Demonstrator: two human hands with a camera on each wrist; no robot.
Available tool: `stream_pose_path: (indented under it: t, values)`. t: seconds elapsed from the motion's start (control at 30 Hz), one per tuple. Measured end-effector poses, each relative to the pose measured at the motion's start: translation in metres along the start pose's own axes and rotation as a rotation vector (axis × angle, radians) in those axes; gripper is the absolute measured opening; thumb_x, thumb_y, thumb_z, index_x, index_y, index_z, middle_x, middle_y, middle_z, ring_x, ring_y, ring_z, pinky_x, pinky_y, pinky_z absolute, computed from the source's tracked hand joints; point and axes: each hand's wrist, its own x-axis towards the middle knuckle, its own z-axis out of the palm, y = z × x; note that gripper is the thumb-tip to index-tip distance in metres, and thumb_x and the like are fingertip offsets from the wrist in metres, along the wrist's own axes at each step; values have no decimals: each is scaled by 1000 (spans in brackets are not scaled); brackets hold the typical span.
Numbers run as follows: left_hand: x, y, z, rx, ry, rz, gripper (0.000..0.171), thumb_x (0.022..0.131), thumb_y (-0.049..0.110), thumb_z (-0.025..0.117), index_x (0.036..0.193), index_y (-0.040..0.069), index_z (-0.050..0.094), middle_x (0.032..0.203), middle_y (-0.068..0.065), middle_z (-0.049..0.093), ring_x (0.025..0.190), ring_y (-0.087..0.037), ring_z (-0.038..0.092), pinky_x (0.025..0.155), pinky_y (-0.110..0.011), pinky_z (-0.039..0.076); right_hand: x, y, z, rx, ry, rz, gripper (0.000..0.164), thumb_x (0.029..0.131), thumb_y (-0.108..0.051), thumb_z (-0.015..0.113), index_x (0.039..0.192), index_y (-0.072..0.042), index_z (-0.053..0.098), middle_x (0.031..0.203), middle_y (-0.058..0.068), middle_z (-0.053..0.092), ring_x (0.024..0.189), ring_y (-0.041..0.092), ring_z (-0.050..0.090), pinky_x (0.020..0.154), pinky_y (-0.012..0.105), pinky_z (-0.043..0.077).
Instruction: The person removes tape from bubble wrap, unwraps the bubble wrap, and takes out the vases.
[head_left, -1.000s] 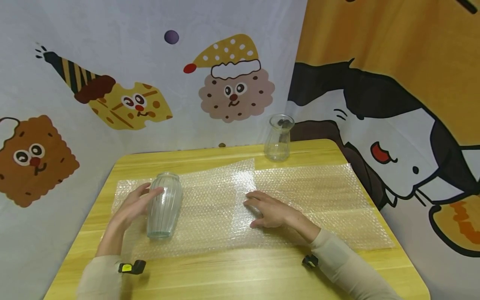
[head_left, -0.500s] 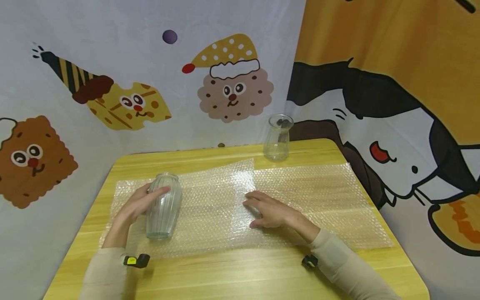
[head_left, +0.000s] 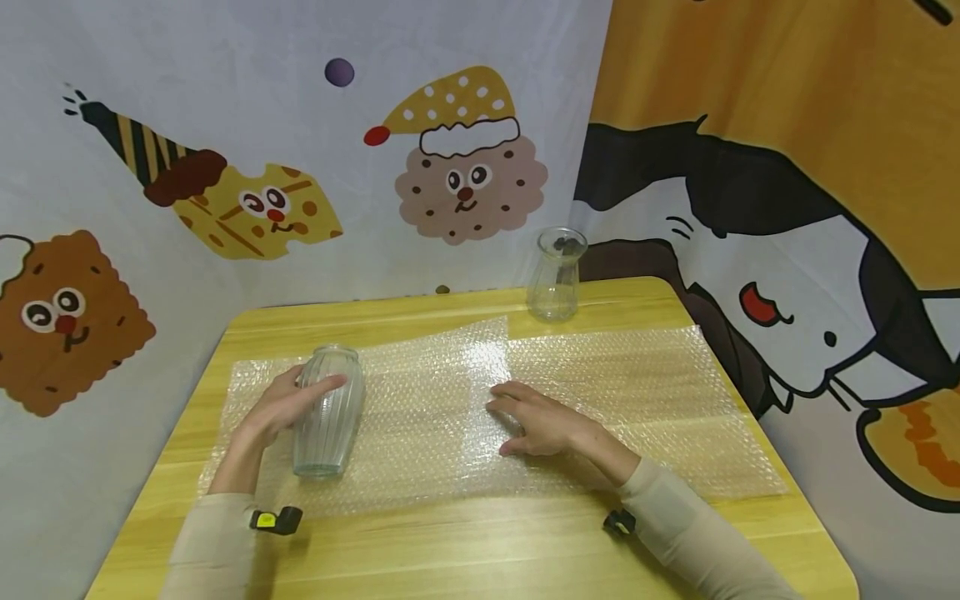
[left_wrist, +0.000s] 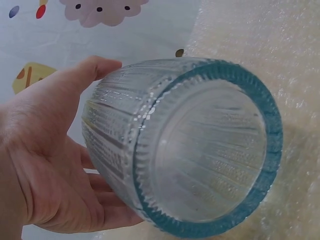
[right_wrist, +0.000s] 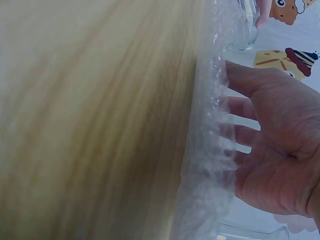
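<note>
A ribbed clear glass vase (head_left: 327,417) lies on its side on the left part of a bubble wrap sheet (head_left: 420,433), mouth away from me. My left hand (head_left: 281,408) grips it from the left, thumb over the upper side. In the left wrist view, the fingers of my left hand (left_wrist: 55,160) curl under the vase (left_wrist: 200,150), whose thick bluish base faces the camera. My right hand (head_left: 543,423) rests its fingertips on the bubble wrap near the middle. Its fingers are loosely bent and pinch nothing, as the right wrist view of my right hand (right_wrist: 280,135) shows.
A second clear glass vase (head_left: 553,287), flared at the rim, stands upright at the table's back edge, behind the wrap. The wooden table (head_left: 480,550) has its bare front strip before me. A printed cloth (head_left: 285,67) hangs close behind it.
My left hand has moved slightly right and closed further round the vase, its thumb now reaching farther across the glass. The vase and my right hand have barely moved.
</note>
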Motion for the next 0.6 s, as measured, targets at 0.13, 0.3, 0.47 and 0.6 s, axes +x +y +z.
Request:
stream_pose_path:
  t: [0.13, 0.3, 0.47, 0.6]
  values:
    - [1, -1, 2, 1, 21, -4, 122, 87, 82, 57, 167, 7, 3, 164, -32, 31, 143, -53, 44, 99, -62, 57, 0, 0, 0, -1, -4, 1, 80, 86, -48, 80, 153, -17, 49, 169, 10, 33, 158, 32, 29, 130, 55, 28]
    - [2, -3, 4, -12, 39, 12, 119, 87, 81, 58, 167, 8, 8, 161, -31, 36, 140, -51, 48, 99, -60, 58, 1, 0, -1, 4, -4, 1, 80, 86, -48, 80, 153, -16, 49, 169, 11, 33, 158, 32, 29, 130, 54, 29]
    - [3, -1, 3, -13, 60, 42, 118, 86, 81, 60, 167, 9, 12, 162, -30, 37, 140, -50, 48, 103, -61, 56, 1, 0, -2, 15, -4, -1, 80, 86, -47, 80, 153, -15, 49, 169, 12, 32, 158, 32, 29, 130, 54, 28]
    - [4, 3, 1, 6, 78, 57, 121, 85, 82, 59, 168, 11, 7, 168, -29, 26, 147, -53, 38, 111, -70, 46, 0, -1, -2, 15, -5, -5, 81, 86, -47, 80, 153, -15, 49, 169, 12, 32, 158, 33, 29, 130, 54, 28]
